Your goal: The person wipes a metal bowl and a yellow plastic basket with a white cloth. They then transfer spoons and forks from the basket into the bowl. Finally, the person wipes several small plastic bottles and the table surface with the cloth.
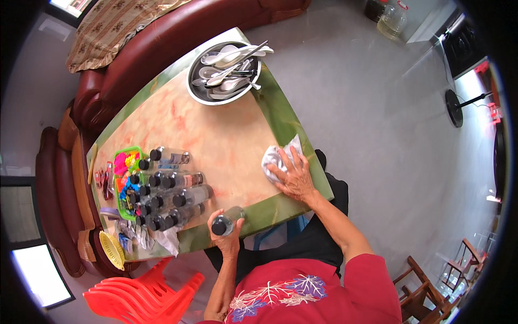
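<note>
My left hand (226, 237) grips a clear plastic bottle with a black cap (225, 221) at the near edge of the marble-patterned table (216, 135). My right hand (294, 175) lies flat on a crumpled white cloth (276, 154) pressed to the tabletop near its right green border. Several more black-capped clear bottles (170, 194) lie in a cluster on the table to the left of the held bottle.
A metal bowl (224, 73) full of white spoons and utensils sits at the table's far end. A green tray of colourful items (127, 173) lies at the left edge. A dark red sofa (135, 54) runs behind the table. Stacked red plastic stools (143, 297) stand at lower left.
</note>
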Tool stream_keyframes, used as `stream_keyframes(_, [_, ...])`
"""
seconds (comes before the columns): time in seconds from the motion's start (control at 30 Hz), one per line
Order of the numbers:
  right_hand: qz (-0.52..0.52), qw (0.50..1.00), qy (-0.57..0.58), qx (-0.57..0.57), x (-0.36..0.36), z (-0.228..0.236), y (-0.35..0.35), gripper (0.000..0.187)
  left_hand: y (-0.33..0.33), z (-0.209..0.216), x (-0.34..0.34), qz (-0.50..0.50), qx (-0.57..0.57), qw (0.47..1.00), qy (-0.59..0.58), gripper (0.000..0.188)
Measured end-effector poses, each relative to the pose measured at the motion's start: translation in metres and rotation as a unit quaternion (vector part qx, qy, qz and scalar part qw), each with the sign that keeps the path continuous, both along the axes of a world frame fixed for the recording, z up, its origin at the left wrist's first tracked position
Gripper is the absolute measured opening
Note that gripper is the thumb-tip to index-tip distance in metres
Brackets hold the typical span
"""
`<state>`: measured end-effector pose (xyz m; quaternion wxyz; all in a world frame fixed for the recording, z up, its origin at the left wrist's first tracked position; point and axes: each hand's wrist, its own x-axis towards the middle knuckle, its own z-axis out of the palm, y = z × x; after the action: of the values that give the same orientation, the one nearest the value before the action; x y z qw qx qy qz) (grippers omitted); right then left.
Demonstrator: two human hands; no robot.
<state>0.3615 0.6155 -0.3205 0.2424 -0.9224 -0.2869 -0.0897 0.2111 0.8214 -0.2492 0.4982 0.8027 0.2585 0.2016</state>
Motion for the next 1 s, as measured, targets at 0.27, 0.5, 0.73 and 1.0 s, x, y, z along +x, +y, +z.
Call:
stream_keyframes(0.27, [-0.097, 0.995, 0.001, -0.04, 0.146, -0.022, 0.053, 0.061, 0.026, -0.012, -0.001, -0.016, 0.042, 0.999, -0.007, 0.068])
stream_keyframes(0.5, [-0.075, 0.994, -0.01, -0.073, 0.166, -0.029, 0.08, 0.059, 0.04, -0.018, 0.004, 0.0, 0.066, 0.998, -0.006, 0.067])
stream_keyframes(0.73, [0.179, 0.98, 0.08, -0.039, -0.012, 0.012, 0.06, 0.048, 0.049, -0.062, -0.017, 0.005, 0.068, 0.996, 0.052, 0.067])
stream_keyframes(1.0, [0.191, 0.976, 0.095, -0.034, 0.008, 0.005, 0.071, 0.048, 0.043, -0.07, -0.016, 0.012, 0.067, 0.997, 0.028, 0.07])
